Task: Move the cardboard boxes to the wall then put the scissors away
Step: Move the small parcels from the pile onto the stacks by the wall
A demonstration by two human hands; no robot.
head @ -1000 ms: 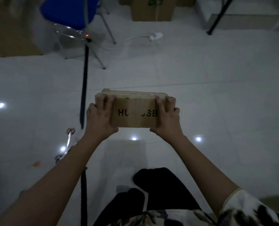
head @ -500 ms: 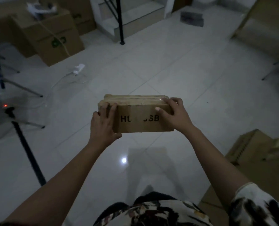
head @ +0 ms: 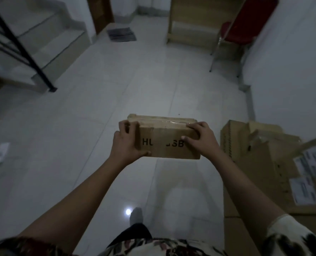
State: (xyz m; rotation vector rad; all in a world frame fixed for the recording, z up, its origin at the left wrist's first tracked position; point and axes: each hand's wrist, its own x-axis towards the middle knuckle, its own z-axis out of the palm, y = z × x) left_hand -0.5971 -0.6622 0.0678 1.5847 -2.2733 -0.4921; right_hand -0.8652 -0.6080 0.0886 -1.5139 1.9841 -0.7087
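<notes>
I carry a small brown cardboard box (head: 165, 139) with black letters on its near side, held in the air above the white tiled floor. My left hand (head: 127, 143) grips its left end, fingers curled over the top edge. My right hand (head: 202, 140) grips its right end, thumb on the near face. More cardboard boxes (head: 264, 163) with white labels are stacked on the floor at the right, against the white wall (head: 291, 61). No scissors are in view.
A red chair (head: 244, 28) stands by the wall at the back right, beside a wooden shelf unit (head: 194, 21). Stairs with a black railing (head: 24, 48) rise at the left. A grey mat (head: 121, 34) lies at the back. White paper (head: 1, 150) lies at the left.
My view has swung to the right with the box held in both hands. The tripod, blue chair and scissors have left the view; the wall, the red chair and the stacked boxes have come in.
</notes>
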